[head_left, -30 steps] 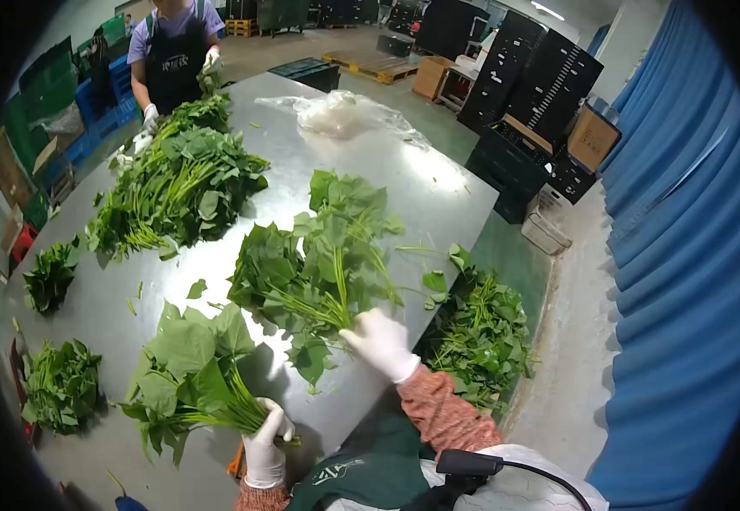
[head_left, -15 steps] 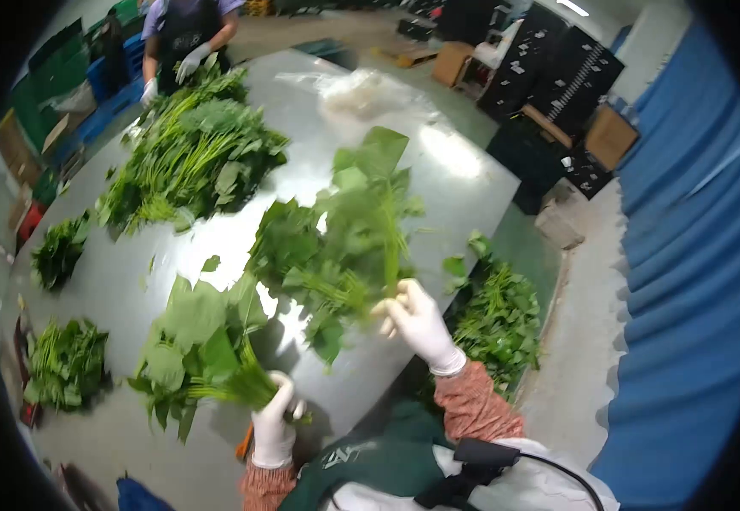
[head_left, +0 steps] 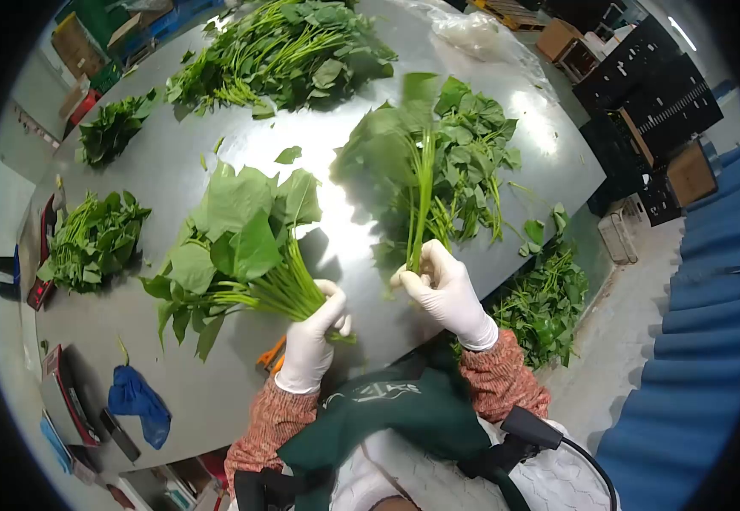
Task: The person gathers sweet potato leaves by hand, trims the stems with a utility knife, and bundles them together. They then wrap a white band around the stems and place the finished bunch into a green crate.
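table: steel | on it: leafy-green piles; blue cloth; plastic bag

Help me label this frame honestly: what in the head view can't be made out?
All in the head view.
Raised stalks in the right hand: motion-blurred, leaf shapes smear.
Stem ends of the leafy bunch: hidden inside the left hand.
Orange thing: mostly behind the left hand, unidentifiable.
Far pile: cut off by the top edge.
Flat items at lower left: darkened by the lens rim.

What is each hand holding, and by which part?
The left hand grips a bunch of greens by its stem ends; the right hand holds a few leafy stalks by their stem bases.
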A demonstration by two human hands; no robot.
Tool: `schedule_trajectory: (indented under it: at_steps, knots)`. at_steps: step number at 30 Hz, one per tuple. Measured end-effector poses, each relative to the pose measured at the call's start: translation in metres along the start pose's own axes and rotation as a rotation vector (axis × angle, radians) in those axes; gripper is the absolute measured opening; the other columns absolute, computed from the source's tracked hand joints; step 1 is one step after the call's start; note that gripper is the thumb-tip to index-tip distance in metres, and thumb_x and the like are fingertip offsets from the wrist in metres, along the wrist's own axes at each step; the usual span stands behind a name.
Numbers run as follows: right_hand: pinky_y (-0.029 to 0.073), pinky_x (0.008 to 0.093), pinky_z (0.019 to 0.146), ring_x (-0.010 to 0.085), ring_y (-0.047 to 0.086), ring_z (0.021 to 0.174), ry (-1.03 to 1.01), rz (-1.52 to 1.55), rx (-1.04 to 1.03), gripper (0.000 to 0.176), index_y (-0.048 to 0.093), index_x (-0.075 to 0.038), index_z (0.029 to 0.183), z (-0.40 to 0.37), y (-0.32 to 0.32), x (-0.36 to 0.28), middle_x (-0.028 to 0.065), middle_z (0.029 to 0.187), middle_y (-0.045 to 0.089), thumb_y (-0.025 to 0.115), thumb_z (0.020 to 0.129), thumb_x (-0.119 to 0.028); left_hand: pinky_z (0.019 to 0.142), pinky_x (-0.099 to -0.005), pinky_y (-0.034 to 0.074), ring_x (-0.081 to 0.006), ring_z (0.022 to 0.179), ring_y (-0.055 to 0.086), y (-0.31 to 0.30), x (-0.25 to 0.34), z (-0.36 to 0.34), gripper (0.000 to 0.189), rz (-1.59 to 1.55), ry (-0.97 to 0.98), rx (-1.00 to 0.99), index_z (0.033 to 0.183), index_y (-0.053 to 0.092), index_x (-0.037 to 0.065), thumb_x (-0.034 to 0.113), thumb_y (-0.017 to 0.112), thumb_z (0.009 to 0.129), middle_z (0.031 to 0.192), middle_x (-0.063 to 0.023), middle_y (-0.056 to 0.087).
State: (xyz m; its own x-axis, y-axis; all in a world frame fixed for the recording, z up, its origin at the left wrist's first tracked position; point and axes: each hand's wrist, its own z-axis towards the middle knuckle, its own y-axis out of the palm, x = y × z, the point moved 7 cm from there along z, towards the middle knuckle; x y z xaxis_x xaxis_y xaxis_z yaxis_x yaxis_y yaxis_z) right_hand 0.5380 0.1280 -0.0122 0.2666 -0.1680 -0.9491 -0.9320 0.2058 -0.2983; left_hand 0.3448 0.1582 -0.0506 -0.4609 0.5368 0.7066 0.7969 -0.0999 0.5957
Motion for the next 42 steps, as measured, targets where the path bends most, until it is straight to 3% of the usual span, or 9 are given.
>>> schedule_trajectory:
  at_steps: [8,11,16,19,25,29,31,34,42]
  knots:
    - [0.05,0.0395,0.055,0.031,0.063,0.065,-0.428,-0.777,-0.063,0.024,0.05,-0.008,0.092,-0.027,0.068,-0.034,0.0105,0.083,0.059,0.069,0.077,-0.012,0.057,-0.0225,0.043,-0.0061,0.063,0.054,0.001,0.003,-0.004,0.014,0.281,0.167,0.016,0.097,0.064,0.004,0.006,0.071,0.085,0.079,0.0023,0.061]
    - [0.051,0.0393,0.057,0.032,0.064,0.067,-0.419,-0.503,-0.061,0.026,0.051,-0.008,0.098,-0.022,0.065,-0.031,0.0118,0.085,0.062,0.068,0.079,-0.012,0.055,-0.0241,0.039,-0.0091,0.056,0.046,-0.004,0.008,-0.006,0.01,0.272,0.203,0.022,0.098,0.06,0.002,0.005,0.064,0.089,0.068,0.0004,0.052]
    - [0.044,0.0232,0.054,0.0069,0.056,0.061,-0.002,0.067,-0.241,0.015,0.063,0.0,0.085,-0.014,0.062,0.003,0.0017,0.072,0.058,0.071,0.085,-0.013,0.054,-0.0259,0.036,-0.0104,0.053,0.04,-0.007,0.003,-0.001,0.012,0.003,0.063,0.047,0.102,0.057,0.002,0.005,0.06,0.091,0.063,0.0008,0.042]
    - [0.043,0.0209,0.053,0.0053,0.055,0.058,0.153,0.307,-0.192,0.012,0.063,0.001,0.088,-0.019,0.059,0.005,0.0,0.074,0.06,0.067,0.089,-0.011,0.055,-0.0278,0.036,-0.0109,0.052,0.038,-0.012,-0.001,0.003,0.008,-0.1,0.029,-0.065,0.099,0.057,0.003,0.008,0.059,0.093,0.062,0.0013,0.039]
    - [0.046,0.0225,0.053,0.0098,0.055,0.055,0.038,0.494,0.128,0.017,0.061,0.004,0.099,-0.027,0.038,0.011,0.0063,0.08,0.06,0.059,0.097,-0.012,0.055,-0.0271,0.03,-0.0092,0.05,0.032,-0.007,-0.014,0.005,0.007,-0.186,-0.081,0.076,0.09,0.053,0.009,0.012,0.058,0.094,0.059,0.0044,0.033]
    - [0.044,0.0223,0.052,0.0079,0.052,0.053,-0.082,0.646,0.453,0.016,0.062,0.004,0.098,-0.018,-0.032,0.021,0.0044,0.074,0.059,0.055,0.098,-0.011,0.055,-0.0281,0.026,-0.01,0.049,0.023,-0.039,-0.001,0.023,0.037,-0.23,-0.036,0.12,0.065,0.037,0.015,0.018,0.053,0.099,0.054,0.006,0.023]
    - [0.048,0.0271,0.056,0.0135,0.057,0.054,0.089,0.059,0.216,0.026,0.06,0.005,0.106,-0.007,-0.044,0.026,0.0072,0.075,0.062,0.064,0.092,-0.016,0.054,-0.0283,0.025,-0.0105,0.049,0.02,-0.041,0.008,0.023,0.043,-0.366,-0.056,0.091,0.062,0.03,0.016,0.019,0.049,0.101,0.053,0.0059,0.02]
    - [0.053,0.0324,0.071,0.0235,0.069,0.08,-0.17,-0.781,-0.008,0.039,0.062,-0.001,0.114,-0.001,-0.008,0.025,0.0149,0.096,0.069,0.069,0.084,-0.024,0.053,-0.0271,0.026,-0.0094,0.047,0.022,-0.033,0.006,0.017,0.03,-0.261,-0.083,0.073,0.071,0.042,0.013,0.017,0.053,0.099,0.054,0.0065,0.024]
    - [0.05,0.026,0.074,0.0113,0.062,0.082,0.154,0.356,-0.583,0.019,0.064,0.005,0.101,0.007,0.076,-0.016,0.0069,0.092,0.068,0.061,0.091,-0.012,0.049,-0.026,0.026,-0.0082,0.046,0.028,-0.013,-0.006,0.009,0.01,-0.21,-0.149,-0.121,0.09,0.053,0.008,0.016,0.057,0.095,0.055,0.0064,0.03]
